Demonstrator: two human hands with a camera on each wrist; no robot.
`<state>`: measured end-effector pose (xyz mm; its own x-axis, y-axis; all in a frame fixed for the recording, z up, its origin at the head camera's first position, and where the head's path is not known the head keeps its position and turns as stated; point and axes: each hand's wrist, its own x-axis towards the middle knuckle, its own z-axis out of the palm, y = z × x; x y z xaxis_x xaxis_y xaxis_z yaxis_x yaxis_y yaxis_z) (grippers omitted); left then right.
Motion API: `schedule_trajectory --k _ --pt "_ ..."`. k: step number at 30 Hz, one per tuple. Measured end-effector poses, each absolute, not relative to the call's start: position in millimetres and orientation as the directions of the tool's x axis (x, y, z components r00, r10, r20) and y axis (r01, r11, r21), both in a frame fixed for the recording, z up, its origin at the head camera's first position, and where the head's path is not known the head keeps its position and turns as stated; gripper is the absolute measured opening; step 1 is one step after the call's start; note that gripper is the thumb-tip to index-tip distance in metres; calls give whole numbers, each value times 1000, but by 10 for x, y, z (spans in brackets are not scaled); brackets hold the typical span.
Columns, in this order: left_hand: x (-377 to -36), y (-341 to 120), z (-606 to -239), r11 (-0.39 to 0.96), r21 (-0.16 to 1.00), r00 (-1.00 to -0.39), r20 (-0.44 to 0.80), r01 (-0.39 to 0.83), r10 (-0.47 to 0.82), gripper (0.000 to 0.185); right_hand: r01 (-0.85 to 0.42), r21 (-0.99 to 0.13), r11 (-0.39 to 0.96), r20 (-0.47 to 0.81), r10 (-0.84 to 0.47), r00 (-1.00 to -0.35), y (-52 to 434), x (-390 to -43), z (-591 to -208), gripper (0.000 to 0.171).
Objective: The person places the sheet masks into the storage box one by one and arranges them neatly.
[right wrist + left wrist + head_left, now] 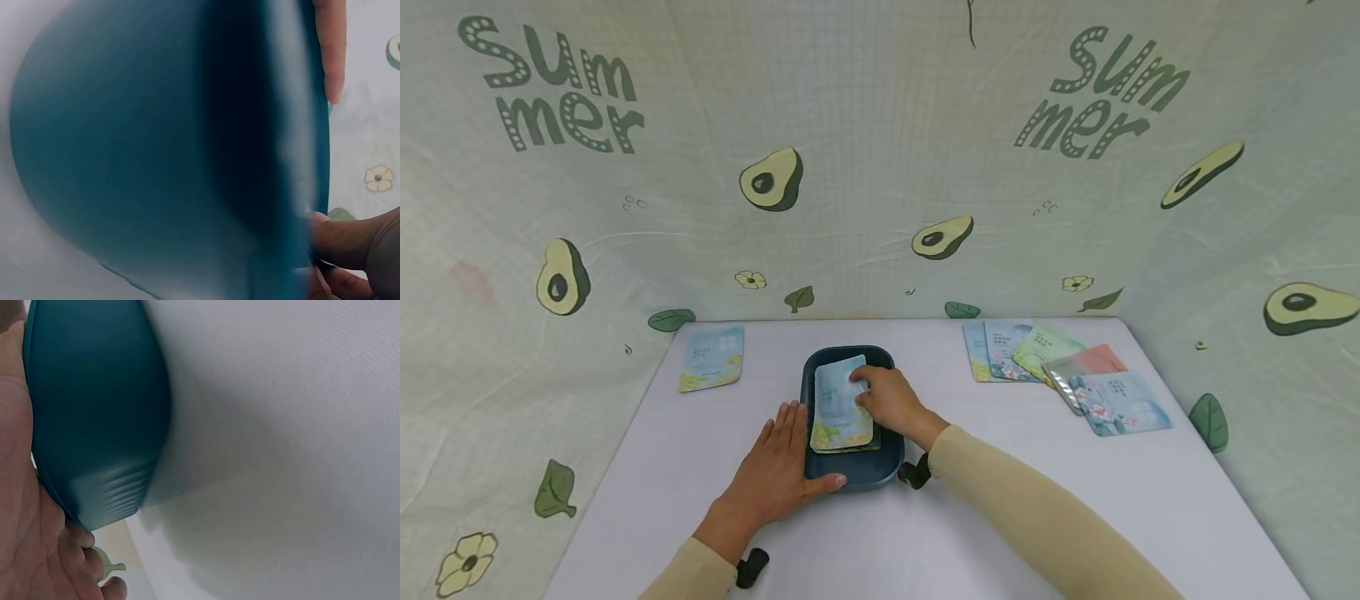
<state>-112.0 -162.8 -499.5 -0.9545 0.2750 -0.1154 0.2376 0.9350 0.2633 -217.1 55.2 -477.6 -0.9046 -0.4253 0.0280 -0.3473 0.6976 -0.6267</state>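
A dark teal tray (850, 480) sits in the middle of the white table (662, 467), holding a small stack of light blue packets (838, 408). My right hand (891, 400) reaches into the tray, and its fingers pinch the top packet near its upper right edge. My left hand (778, 471) lies flat on the table against the tray's left side, fingers straight, thumb along the front rim. The left wrist view shows the tray's outer wall (94, 412) beside my palm (25, 550). The right wrist view is filled by the blurred tray (156, 156), with a finger (330, 50) above it.
One blue packet (712, 358) lies alone at the table's back left. Several packets (1067, 375) in blue, green and pink are spread at the back right. Avocado-print cloth (880, 167) walls the table on three sides. Bare table surface lies in front and left.
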Motion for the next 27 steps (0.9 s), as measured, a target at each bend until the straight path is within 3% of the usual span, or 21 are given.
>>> schedule_trajectory --k 15,27 --pt "-1122 -1623 -4992 933 277 -956 -115 229 269 132 -324 -630 706 46 -382 -923 544 -2199 -4805 38" --pt "-1122 -1620 -4996 935 272 -957 -117 227 266 132 -316 -545 776 82 -326 -942 576 -2191 -4737 44"
